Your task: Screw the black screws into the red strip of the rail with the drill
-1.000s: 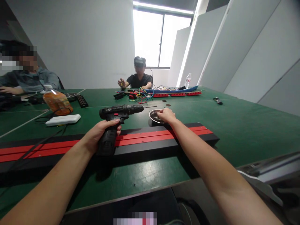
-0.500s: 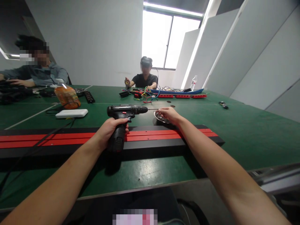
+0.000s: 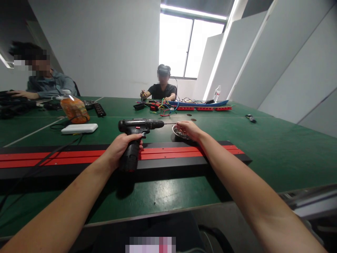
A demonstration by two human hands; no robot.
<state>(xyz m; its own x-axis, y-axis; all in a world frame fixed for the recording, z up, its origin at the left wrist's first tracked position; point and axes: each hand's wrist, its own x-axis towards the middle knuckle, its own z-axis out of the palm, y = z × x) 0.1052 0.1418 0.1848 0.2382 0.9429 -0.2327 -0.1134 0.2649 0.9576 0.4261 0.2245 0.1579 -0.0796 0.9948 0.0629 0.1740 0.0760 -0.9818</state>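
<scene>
A black cordless drill point(image 3: 137, 124) lies level above the table, its long thin bit pointing right. Around its grip is wrapped my left hand point(image 3: 119, 147), with a finger by the trigger. At the tip of the bit, my right hand point(image 3: 190, 130) has its thumb and fingers pinched together; whatever is between them is too small to make out. Just below those fingers sits a round metal bowl point(image 3: 174, 135) holding small pieces, partly hidden by the hand. A long black bar with red strips point(image 3: 168, 154) runs across the table under both forearms.
A white power strip point(image 3: 79, 128) and an orange bag-like container point(image 3: 75, 109) stand at the left, and a black cable point(image 3: 50, 153) crosses the bar. Farther back are colourful wires point(image 3: 167, 107) and a blue strip point(image 3: 200, 103). Two people sit at the table.
Both hands and the drill keep nearly the same pose, with a slight leftward shift in view. The person at the left has shifted left and raised a hand a little.
</scene>
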